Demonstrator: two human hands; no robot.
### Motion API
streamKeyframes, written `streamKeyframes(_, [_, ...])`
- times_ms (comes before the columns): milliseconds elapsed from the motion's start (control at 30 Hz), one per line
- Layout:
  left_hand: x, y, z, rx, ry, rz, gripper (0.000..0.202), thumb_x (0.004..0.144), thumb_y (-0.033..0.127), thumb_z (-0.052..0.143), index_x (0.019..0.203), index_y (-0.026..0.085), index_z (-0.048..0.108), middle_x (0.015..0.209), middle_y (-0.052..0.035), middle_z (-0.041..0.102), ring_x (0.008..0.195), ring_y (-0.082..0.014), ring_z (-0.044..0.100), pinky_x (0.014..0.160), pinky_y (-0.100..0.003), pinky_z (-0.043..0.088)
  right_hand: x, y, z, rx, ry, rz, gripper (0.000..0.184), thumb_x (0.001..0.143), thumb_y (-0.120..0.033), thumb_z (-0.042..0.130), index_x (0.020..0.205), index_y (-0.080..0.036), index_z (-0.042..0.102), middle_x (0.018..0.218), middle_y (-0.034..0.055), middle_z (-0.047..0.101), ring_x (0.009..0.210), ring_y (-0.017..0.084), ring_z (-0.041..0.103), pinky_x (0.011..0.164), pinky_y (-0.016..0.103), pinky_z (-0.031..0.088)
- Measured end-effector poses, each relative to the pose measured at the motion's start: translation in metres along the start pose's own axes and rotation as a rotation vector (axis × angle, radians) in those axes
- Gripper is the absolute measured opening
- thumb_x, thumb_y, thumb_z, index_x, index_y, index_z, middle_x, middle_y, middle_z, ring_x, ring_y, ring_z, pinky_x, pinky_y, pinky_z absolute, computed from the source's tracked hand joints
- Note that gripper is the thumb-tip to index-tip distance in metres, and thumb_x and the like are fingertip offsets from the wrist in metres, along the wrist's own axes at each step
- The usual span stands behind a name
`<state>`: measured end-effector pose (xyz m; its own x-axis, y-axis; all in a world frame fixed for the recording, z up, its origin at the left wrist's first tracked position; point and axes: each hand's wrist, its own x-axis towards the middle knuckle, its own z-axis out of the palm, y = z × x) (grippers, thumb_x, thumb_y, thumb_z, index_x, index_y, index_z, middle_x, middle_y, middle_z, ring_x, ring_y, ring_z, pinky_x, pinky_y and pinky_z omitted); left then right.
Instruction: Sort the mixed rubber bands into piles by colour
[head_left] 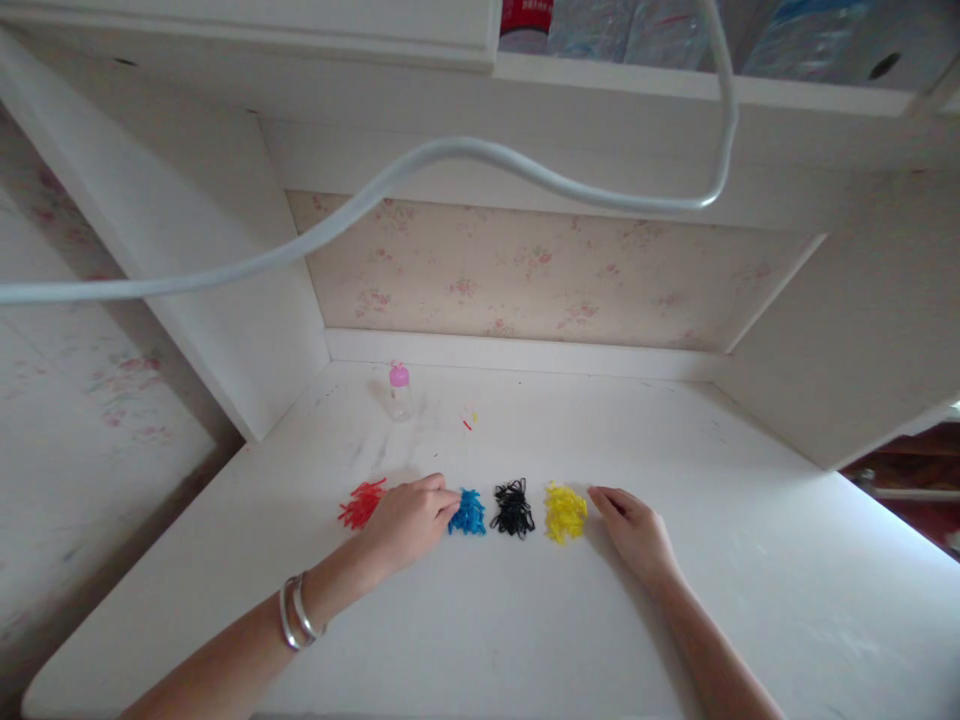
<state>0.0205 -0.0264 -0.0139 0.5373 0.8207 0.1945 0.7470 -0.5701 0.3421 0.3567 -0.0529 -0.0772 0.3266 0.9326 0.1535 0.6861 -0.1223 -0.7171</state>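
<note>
Small piles of rubber bands lie in a row on the white desk: red (363,505), blue (469,513), black (514,509) and yellow (565,512). My left hand (409,520), with two silver bangles on its wrist, covers the gap between the red and blue piles. Its thumb and fingertips are pinched together at the left edge of the blue pile. Just right of the yellow pile rests my right hand (634,530), fingers closed together and apart from the bands. Whatever either pinch holds is too small or hidden to see.
A small clear bottle with a pink cap (400,385) stands behind the red pile. A stray red band (467,425) and a yellow bit lie farther back. A white cable (465,148) crosses the upper view. Cabinet panels (847,330) wall in the desk.
</note>
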Motion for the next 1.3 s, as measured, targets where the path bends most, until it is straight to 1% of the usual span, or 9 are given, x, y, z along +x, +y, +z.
streamKeyframes(133, [-0.013, -0.001, -0.009, -0.066, 0.038, -0.027, 0.028, 0.091, 0.026, 0.041, 0.082, 0.023, 0.067, 0.079, 0.0002, 0.063, 0.071, -0.0115, 0.060, 0.068, -0.022, 0.043, 0.003, 0.000, -0.002, 0.049, -0.018, 0.040, 0.041, 0.078, -0.051, 0.047, 0.089, -0.020, 0.071, 0.095, 0.0055, 0.071, 0.089, 0.021, 0.063, 0.080, 0.029, 0.046])
streamKeyframes(267, [-0.046, -0.007, -0.014, -0.228, 0.110, -0.121, 0.027, 0.091, 0.030, 0.041, 0.087, 0.022, 0.066, 0.083, -0.0016, 0.066, 0.078, -0.0141, 0.060, 0.073, -0.025, 0.046, 0.014, -0.013, -0.004, 0.036, -0.031, 0.087, 0.041, 0.077, -0.052, 0.049, 0.089, -0.020, 0.072, 0.092, 0.0054, 0.072, 0.085, 0.021, 0.064, 0.075, 0.030, 0.047])
streamKeyframes(400, [-0.087, -0.015, -0.003, -0.423, 0.121, -0.278, 0.025, 0.090, 0.036, 0.045, 0.094, 0.022, 0.066, 0.082, -0.0016, 0.067, 0.075, -0.0140, 0.061, 0.070, -0.023, 0.048, 0.025, -0.062, 0.006, -0.111, -0.105, -0.104, 0.038, 0.080, -0.049, 0.045, 0.086, -0.023, 0.071, 0.088, 0.0033, 0.072, 0.073, 0.018, 0.063, 0.068, 0.028, 0.046])
streamKeyframes(533, [-0.111, -0.016, 0.012, -0.561, 0.150, -0.403, 0.025, 0.089, 0.037, 0.046, 0.094, 0.022, 0.065, 0.083, -0.0007, 0.068, 0.072, -0.0132, 0.062, 0.067, -0.020, 0.048, 0.038, -0.124, 0.038, -0.304, -0.271, -0.345, 0.035, 0.085, -0.040, 0.040, 0.094, -0.024, 0.070, 0.091, 0.0019, 0.070, 0.080, 0.017, 0.062, 0.074, 0.026, 0.044])
streamKeyframes(667, [-0.115, -0.014, 0.013, -0.584, 0.167, -0.406, 0.024, 0.089, 0.036, 0.046, 0.090, 0.022, 0.066, 0.078, -0.0006, 0.066, 0.069, -0.0131, 0.060, 0.065, -0.019, 0.047, 0.060, -0.159, 0.084, -0.398, -0.339, -0.333, 0.030, 0.083, -0.037, 0.046, 0.098, -0.027, 0.069, 0.097, 0.0024, 0.070, 0.086, 0.018, 0.062, 0.074, 0.026, 0.043])
streamKeyframes(767, [-0.113, -0.015, 0.009, -0.588, 0.163, -0.401, 0.025, 0.089, 0.036, 0.046, 0.088, 0.022, 0.067, 0.074, -0.0008, 0.065, 0.066, -0.0129, 0.058, 0.061, -0.019, 0.045, 0.076, -0.168, 0.113, -0.470, -0.342, -0.274, 0.031, 0.083, -0.035, 0.047, 0.103, -0.025, 0.068, 0.104, 0.0073, 0.068, 0.093, 0.023, 0.061, 0.074, 0.030, 0.044])
streamKeyframes(867, [-0.113, -0.016, 0.007, -0.588, 0.143, -0.401, 0.027, 0.089, 0.037, 0.046, 0.089, 0.022, 0.068, 0.070, -0.0006, 0.062, 0.063, -0.0124, 0.057, 0.058, -0.018, 0.043, 0.082, -0.171, 0.130, -0.528, -0.351, -0.236, 0.031, 0.083, -0.032, 0.046, 0.105, -0.023, 0.067, 0.105, 0.0108, 0.067, 0.094, 0.025, 0.061, 0.074, 0.033, 0.044])
streamKeyframes(1133, [-0.112, -0.018, 0.007, -0.623, 0.110, -0.389, 0.029, 0.089, 0.038, 0.045, 0.089, 0.022, 0.068, 0.071, -0.0012, 0.062, 0.062, -0.0118, 0.056, 0.055, -0.018, 0.042, 0.080, -0.176, 0.138, -0.566, -0.370, -0.278, 0.031, 0.091, -0.027, 0.037, 0.101, -0.017, 0.065, 0.107, 0.0139, 0.064, 0.094, 0.024, 0.060, 0.076, 0.033, 0.042])
streamKeyframes(1300, [-0.113, -0.020, 0.008, -0.629, 0.091, -0.385, 0.030, 0.089, 0.039, 0.044, 0.090, 0.022, 0.068, 0.072, -0.0012, 0.062, 0.062, -0.0120, 0.056, 0.056, -0.018, 0.042, 0.059, -0.203, 0.138, -0.471, -0.434, -0.464, 0.034, 0.093, -0.031, 0.034, 0.100, -0.019, 0.065, 0.106, 0.0086, 0.065, 0.095, 0.019, 0.058, 0.077, 0.026, 0.039])
